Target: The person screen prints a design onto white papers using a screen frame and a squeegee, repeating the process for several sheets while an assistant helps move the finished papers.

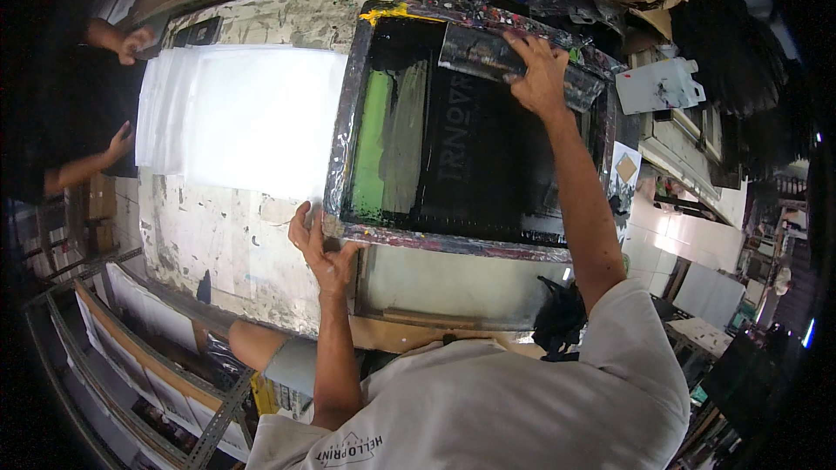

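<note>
A screen printing frame (340, 148) with a paint-smeared rim lies on the worn table. Its mesh is mostly black, with a green strip and a greyish strip toward the left and faint lettering near the middle. My right hand (542, 78) grips a wide, ink-stained squeegee (470, 54) at the far end of the mesh, the tool slightly tilted. At the frame's near left corner, my left hand (324, 254) holds the rim, fingers along the left side and thumb by the near edge. A stack of white sheets (261, 117) lies left of the frame.
Across the left end of the table (235, 248), another person's two hands (131, 43) are by the sheets. A white plastic jug (659, 85) stands beyond the frame's right side. Metal racks (148, 348) with boards fill the lower left. Cardboard and plastic wrap lie along the far side.
</note>
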Demonstrator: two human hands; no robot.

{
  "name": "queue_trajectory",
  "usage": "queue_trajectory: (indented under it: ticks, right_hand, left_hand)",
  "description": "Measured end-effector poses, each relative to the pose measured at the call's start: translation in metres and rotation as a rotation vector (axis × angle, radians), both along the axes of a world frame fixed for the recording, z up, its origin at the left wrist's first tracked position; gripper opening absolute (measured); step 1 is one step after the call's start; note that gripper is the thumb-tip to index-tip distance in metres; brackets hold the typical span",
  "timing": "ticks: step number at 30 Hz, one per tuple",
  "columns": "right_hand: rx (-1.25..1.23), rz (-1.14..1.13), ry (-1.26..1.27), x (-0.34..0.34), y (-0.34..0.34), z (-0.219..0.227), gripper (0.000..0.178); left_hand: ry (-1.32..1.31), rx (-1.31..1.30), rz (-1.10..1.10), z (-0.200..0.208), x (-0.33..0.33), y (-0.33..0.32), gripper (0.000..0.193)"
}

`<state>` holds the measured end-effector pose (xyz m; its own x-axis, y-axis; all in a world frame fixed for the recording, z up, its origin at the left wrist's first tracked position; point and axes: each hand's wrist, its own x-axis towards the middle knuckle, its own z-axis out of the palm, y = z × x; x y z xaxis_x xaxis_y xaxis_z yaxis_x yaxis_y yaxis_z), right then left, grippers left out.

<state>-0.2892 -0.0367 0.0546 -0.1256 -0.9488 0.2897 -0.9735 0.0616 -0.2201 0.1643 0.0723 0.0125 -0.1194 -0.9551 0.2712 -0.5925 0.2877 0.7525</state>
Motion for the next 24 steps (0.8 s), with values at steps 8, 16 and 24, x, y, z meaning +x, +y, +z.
queue_trajectory:
  ticks: [8,16,24]
  right_hand:
    - [0.020,0.023,-0.045,-0.029,-0.036,0.017,0.067]
    - [-0.047,0.020,0.088,0.016,0.022,0.010,0.052]
    - [-0.015,0.095,-0.067,0.110,0.164,0.067,0.053]
  left_hand:
    - [0.064,-0.024,-0.017,-0.001,0.002,-0.002,0.090]
    - [0.351,0.199,0.051,-0.017,0.004,0.010,0.083]
    - [0.479,0.176,0.075,0.028,-0.011,0.002,0.073]
